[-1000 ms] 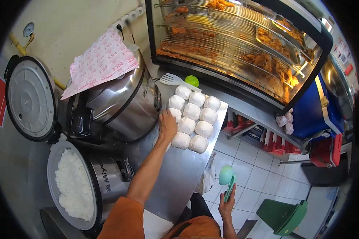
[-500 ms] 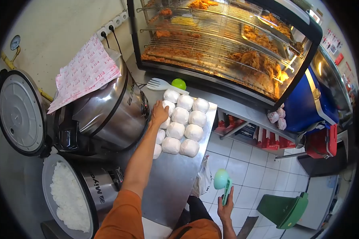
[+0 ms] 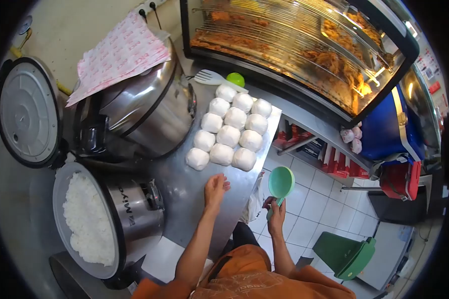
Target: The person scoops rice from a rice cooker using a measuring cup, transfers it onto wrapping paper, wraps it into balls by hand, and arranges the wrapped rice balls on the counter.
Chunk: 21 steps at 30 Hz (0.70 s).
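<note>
Several white, round paper-wrapped bundles point(image 3: 228, 135) stand in rows on the steel table point(image 3: 194, 199). My left hand point(image 3: 216, 189) hovers over the bare metal just in front of the nearest row, its fingers loosely bent and apart, holding nothing. Off the table's right edge, my right hand point(image 3: 276, 212) grips the handle of a light green plastic scoop point(image 3: 281, 181). The scoop's round bowl faces up, and I see nothing in it.
At left, an uncovered cooker holds white rice point(image 3: 87, 219). Printed paper sheets point(image 3: 122, 52) lie on a closed steel cooker point(image 3: 154, 104). A white spatula point(image 3: 212, 77) and lime-green ball point(image 3: 235, 79) are behind the bundles. A glass cabinet point(image 3: 289, 45) displays fried food. A green bin point(image 3: 341, 254) stands right.
My left hand has left the bundles and come back toward me. My right hand has raised the scoop and turned its bowl upward. The head view has shifted.
</note>
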Available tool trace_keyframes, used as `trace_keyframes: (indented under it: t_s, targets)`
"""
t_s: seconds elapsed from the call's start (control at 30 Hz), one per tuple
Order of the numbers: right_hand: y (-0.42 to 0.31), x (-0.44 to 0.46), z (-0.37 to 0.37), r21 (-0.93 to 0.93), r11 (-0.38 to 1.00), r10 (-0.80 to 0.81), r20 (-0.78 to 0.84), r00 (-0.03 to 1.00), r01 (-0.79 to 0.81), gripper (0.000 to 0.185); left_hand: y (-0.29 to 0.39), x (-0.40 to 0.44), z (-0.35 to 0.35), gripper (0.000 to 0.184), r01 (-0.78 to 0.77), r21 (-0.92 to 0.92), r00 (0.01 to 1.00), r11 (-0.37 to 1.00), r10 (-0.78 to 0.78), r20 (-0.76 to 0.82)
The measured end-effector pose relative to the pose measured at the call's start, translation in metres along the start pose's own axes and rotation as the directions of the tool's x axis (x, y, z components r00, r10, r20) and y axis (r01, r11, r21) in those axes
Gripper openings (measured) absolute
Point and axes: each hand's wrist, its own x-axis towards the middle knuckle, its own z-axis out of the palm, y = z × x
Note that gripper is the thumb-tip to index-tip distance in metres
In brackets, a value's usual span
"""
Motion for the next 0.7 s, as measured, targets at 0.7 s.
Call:
trace_keyframes:
  t_s: [0.7]
  targets:
    - [-0.017,0.004,0.04,-0.154,0.988,0.045,0.162,0.986,-0.019,0.024,0.012,0.041,0.018,0.08,-0.037,-0.355,0.983,0.934,0.099,0.157]
